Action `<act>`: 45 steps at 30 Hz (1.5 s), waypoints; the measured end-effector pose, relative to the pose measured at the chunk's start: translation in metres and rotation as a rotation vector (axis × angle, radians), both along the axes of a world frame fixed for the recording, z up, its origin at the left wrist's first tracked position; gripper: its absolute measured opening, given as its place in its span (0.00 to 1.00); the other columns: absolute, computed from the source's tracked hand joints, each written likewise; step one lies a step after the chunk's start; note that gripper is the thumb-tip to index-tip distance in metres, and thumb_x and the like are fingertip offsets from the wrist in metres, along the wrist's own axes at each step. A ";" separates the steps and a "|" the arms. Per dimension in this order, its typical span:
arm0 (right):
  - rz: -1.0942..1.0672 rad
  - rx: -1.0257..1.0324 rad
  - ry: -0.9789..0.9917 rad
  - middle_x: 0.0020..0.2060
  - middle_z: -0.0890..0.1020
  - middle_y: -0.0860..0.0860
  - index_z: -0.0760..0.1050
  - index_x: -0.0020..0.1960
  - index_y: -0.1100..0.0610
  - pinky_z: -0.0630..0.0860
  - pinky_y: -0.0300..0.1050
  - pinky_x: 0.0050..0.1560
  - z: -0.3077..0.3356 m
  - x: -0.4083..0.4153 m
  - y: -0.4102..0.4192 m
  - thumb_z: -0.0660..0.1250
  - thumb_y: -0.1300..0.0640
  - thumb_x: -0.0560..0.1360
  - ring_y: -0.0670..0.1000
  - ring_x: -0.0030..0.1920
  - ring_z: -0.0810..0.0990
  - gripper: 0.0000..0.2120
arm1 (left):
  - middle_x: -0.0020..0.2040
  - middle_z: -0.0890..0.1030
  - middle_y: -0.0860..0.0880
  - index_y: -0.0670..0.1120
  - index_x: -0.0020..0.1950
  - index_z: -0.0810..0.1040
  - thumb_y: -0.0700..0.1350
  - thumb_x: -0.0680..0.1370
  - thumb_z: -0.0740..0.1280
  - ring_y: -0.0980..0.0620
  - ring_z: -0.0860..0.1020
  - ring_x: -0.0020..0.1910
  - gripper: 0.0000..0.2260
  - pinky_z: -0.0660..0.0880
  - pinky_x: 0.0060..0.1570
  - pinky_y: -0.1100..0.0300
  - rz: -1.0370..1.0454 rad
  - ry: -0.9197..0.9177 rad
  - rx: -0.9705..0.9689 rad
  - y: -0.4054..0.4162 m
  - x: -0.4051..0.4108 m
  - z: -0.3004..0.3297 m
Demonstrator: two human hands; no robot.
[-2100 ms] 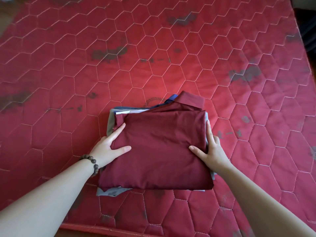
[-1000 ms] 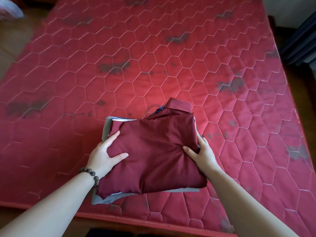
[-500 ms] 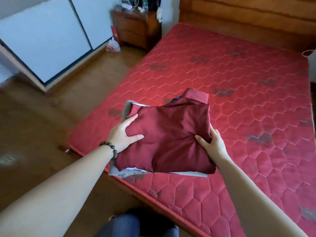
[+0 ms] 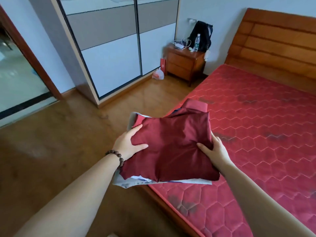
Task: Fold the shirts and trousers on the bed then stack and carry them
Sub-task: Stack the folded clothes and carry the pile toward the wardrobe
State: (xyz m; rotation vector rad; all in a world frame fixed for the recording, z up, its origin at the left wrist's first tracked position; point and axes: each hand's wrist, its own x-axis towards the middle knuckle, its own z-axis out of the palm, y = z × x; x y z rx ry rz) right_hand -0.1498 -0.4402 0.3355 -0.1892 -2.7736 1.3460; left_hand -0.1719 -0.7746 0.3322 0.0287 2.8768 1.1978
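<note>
Folded clothes stack, maroon shirt on top, is gripped at its sides by the left hand and right hand, thumbs on top; it has now been lifted off the red mattress, leftward.

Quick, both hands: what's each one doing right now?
Left hand: grips the left edge of the stack of folded clothes topped by a dark red garment.
Right hand: grips its right edge.

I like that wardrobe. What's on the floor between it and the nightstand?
In the head view, a plastic bag and a red box sit between the wardrobe and the nightstand.
</note>
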 end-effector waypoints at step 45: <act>-0.475 -0.087 -0.029 0.50 0.73 0.45 0.62 0.73 0.41 0.67 0.39 0.45 0.004 -0.599 -0.261 0.71 0.45 0.72 0.44 0.47 0.73 0.33 | 0.66 0.75 0.54 0.63 0.71 0.66 0.56 0.67 0.77 0.52 0.75 0.62 0.35 0.72 0.62 0.57 -0.533 0.028 -0.016 -0.208 -0.750 0.026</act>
